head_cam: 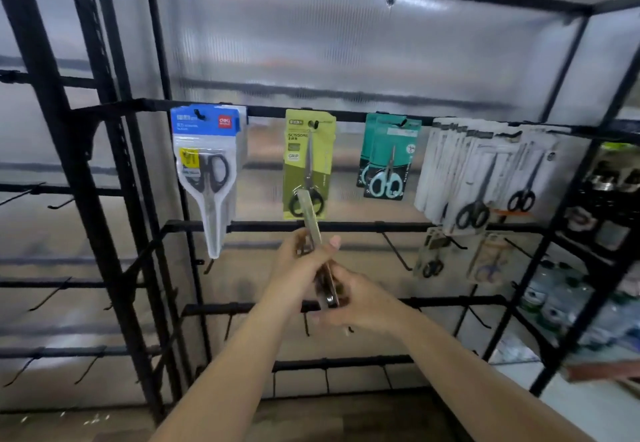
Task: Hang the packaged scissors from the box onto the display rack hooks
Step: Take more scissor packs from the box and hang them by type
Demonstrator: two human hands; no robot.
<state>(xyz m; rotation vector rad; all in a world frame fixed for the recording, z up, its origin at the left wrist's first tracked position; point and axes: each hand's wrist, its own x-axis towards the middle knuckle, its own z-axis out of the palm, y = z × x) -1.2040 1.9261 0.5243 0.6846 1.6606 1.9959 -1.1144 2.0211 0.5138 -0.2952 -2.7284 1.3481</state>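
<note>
Both hands are on one pack here. The left hand wraps its fingers and thumb around the middle of a scissors pack, and the right hand pinches its lower end, so the pack is seen edge-on and tilted, top end pointing up at the rack. It sits in the air just below the green pack already hanging near the middle of the top bar.

Handling-wise I'd guess it's light and fairly stiff, a flat card with a plastic blister, a bit slick on the front. Best held by the card edges low down, leaving the hang hole at the top free for the hook.

Both forearms reach up and forward, meeting in front of the second bar. A blue pack hangs toward the bar's left end, teal packs and white packs toward the right. The box isn't in view.
</note>
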